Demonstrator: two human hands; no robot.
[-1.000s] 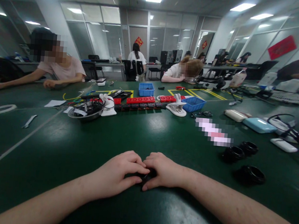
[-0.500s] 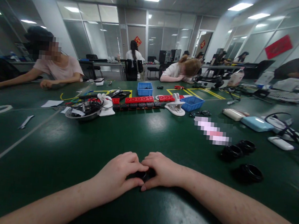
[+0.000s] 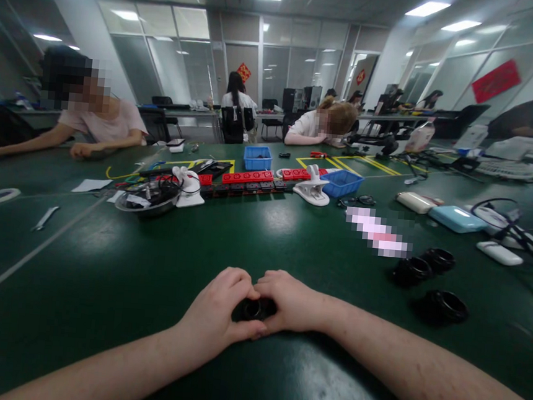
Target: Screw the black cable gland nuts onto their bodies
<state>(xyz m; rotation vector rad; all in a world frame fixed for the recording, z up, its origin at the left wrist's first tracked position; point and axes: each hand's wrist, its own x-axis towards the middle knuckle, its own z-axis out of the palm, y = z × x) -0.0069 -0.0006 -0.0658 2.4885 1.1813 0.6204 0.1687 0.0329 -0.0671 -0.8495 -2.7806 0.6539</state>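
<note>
Both my hands meet low in the middle of the green table [image 3: 102, 260]. My left hand [image 3: 217, 311] and my right hand [image 3: 292, 305] curl around a small black round part [image 3: 253, 309], fingers closed on it from either side. The part sits on or just above the table top; most of it is hidden by my fingers. Three similar black rings [image 3: 441, 305] lie to the right, apart from my hands.
A dish of cables [image 3: 148, 196], red blocks [image 3: 247, 178], blue bins [image 3: 341, 183], a white clamp [image 3: 311, 188] and a wrench [image 3: 44, 218] lie further back. Cases and cables [image 3: 501, 230] sit at the right. Other people sit at the far side of the table.
My left hand has rotated slightly, fingers drawn back, so the black part between my hands shows more. The view has shifted a little.
</note>
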